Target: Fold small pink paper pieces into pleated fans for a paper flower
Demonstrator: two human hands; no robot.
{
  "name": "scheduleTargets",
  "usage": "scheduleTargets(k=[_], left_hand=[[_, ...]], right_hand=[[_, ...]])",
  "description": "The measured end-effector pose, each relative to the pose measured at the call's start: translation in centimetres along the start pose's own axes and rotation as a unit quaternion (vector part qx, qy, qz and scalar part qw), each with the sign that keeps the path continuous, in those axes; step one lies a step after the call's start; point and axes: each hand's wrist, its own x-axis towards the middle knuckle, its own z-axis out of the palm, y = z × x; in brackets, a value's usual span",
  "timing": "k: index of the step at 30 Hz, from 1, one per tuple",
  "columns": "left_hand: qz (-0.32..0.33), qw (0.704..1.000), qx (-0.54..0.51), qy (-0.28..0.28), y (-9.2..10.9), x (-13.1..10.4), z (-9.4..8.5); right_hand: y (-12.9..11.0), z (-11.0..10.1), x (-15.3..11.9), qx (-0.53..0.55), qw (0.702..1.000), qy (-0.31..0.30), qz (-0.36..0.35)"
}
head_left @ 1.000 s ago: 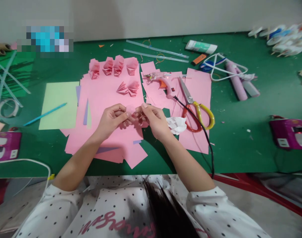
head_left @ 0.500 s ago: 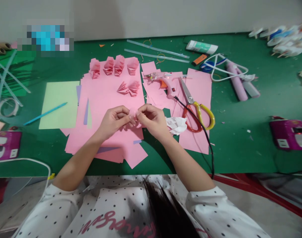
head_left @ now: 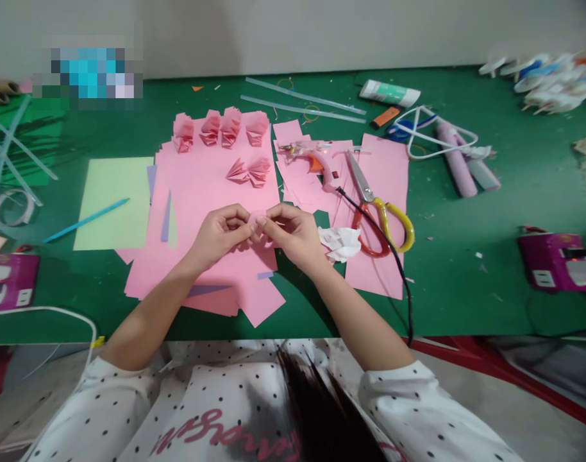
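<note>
One left hand [head_left: 223,232] and right hand [head_left: 295,236] are pinching a small pink paper piece [head_left: 258,214]; pleated pink-paper shapes [head_left: 258,172] are lying beyond.

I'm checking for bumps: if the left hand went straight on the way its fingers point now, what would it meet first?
Most likely the right hand, whose fingertips lie just ahead of the left hand, at the small pink paper piece between them; exact depth is unclear.

The held paper [head_left: 258,213] looks matt, the scissor blades [head_left: 361,178] metallic.
</note>
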Motion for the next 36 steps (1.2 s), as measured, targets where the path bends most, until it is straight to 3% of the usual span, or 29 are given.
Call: scheduleTargets(k=[7, 12, 16, 19, 22, 36], left_hand=[[0.002, 1.0, 0.004, 0.016, 0.12, -0.01, 0.07], [-0.01, 0.998, -0.025, 0.065, 0.16, 0.3, 0.1], [-0.012, 0.995, -0.05, 0.09, 0.07, 0.6, -0.09], [-0.011, 0.995, -0.046, 0.092, 0.05, 0.64, -0.19], [-0.014, 0.994, -0.038, 0.1, 0.12, 0.58, -0.17], [0.011, 0.995, 0.004, 0.102, -0.03, 0.51, 0.09]], right_hand=[[0.07, -0.15, 0.12, 0.005, 1.0, -0.016, 0.013], [0.45, -0.26, 0.11, -0.013, 0.999, -0.032, 0.017], [0.31, -0.01, -0.17, -0.074, 0.997, -0.021, -0.022], [0.05, -0.01, -0.34, -0.122, 0.989, 0.006, -0.081], [-0.04, -0.13, -0.36, -0.154, 0.982, -0.005, -0.11], [0.4, -0.15, -0.14, -0.149, 0.984, -0.013, -0.096]])
